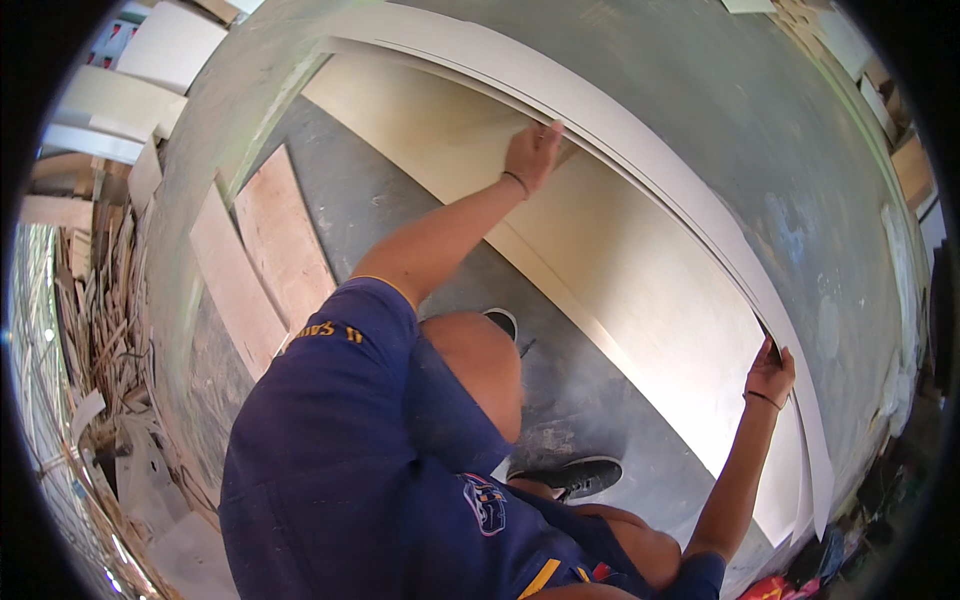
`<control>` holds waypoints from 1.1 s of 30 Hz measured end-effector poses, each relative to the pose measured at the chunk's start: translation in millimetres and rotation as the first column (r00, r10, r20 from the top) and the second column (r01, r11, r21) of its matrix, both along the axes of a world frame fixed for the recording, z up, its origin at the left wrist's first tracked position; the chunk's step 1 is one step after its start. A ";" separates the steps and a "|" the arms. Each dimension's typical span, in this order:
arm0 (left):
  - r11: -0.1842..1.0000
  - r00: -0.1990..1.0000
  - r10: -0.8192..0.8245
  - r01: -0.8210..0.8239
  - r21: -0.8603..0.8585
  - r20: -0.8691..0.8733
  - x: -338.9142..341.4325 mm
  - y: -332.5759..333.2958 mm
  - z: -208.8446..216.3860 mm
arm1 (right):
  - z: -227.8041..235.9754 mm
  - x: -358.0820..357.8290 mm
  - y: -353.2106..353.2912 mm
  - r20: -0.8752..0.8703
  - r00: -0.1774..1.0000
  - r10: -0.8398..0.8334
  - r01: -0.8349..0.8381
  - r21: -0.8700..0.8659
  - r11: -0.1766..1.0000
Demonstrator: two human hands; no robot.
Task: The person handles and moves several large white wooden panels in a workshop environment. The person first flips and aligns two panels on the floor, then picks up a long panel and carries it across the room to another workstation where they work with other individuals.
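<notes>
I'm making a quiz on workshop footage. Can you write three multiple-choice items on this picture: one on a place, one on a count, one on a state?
1. Where is the left hand?
A. On the pale sheet leaning at the wall
B. On a shoe
C. On the scrap pile

2. How many dark shoes show on the floor?
A. None
B. Two
C. Four

3. What is the right hand doing?
A. Hanging free
B. Resting on a knee
C. Gripping the sheet's edge

Answers:
1 A: the palm lies flat on the sheet's upper part.
2 B: one shoe by the knee, another shoe lower down.
3 C: the fingers curl round the edge near the sheet's far end.
</notes>
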State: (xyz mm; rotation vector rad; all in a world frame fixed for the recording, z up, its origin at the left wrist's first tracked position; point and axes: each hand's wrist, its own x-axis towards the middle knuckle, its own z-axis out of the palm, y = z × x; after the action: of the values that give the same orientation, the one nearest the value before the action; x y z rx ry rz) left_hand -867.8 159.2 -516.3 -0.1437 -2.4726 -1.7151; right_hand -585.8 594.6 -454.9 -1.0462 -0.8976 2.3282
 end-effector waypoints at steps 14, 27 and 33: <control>0.258 0.968 0.041 0.229 -0.938 0.248 -53.3 -98.9 -49.8 | 21.1 -20.8 21.1 0.003 0.999 -0.044 0.044 0.064 0.997; 0.807 0.835 -0.139 0.407 -0.428 0.532 -0.3 -87.8 -43.7 | 29.2 -45.0 54.6 -0.060 0.998 -0.003 0.003 0.011 1.000; 0.907 0.876 -0.086 0.265 -0.326 0.475 8.5 -90.4 -64.3 | 26.8 -44.4 46.2 -0.064 0.997 0.035 -0.038 -0.037 0.999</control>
State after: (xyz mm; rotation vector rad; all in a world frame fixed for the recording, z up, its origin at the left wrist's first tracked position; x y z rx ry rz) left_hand -859.3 68.8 -580.6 -0.0074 -3.2229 -1.4244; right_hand -630.2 640.9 -428.1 -0.9735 -0.8589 2.4030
